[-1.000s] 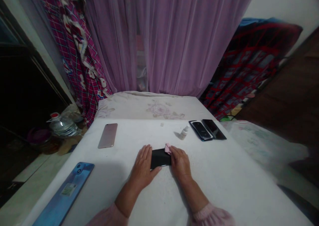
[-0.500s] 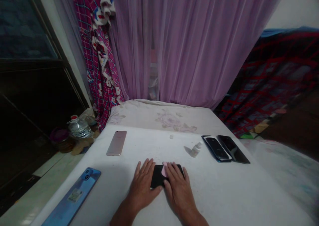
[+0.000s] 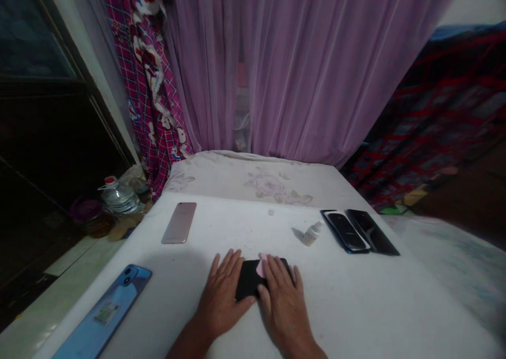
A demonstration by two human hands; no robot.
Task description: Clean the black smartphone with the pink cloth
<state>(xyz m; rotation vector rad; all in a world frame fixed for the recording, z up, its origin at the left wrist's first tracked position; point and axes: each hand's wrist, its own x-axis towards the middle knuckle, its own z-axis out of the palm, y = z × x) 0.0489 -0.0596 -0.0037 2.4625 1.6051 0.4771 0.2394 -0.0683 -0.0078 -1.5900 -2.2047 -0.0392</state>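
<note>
A dark phone (image 3: 247,280) lies flat on the white-covered table in front of me, its face black. My left hand (image 3: 223,293) grips its left end, fingers along the edge and thumb at the near side. Over the right part of the phone, my right hand (image 3: 282,298) holds a small pink cloth (image 3: 260,268) down against the surface with its fingers. Most of the cloth is hidden under those fingers. To the right beyond the hands, a small white bottle (image 3: 312,233) stands on the table.
Left on the table (image 3: 356,306) are a rose-gold phone (image 3: 179,223) and a large blue phone (image 3: 105,314). On the right lie a black phone in a pale tray (image 3: 348,231) and a dark glossy panel (image 3: 371,231). A small pale square (image 3: 271,212) lies farther back. Purple curtains (image 3: 308,69) hang behind.
My view has shifted slightly, so the table items sit a little differently in frame. Both hands stay on the phone, with the pink cloth under the right fingers in nearly the same place.
</note>
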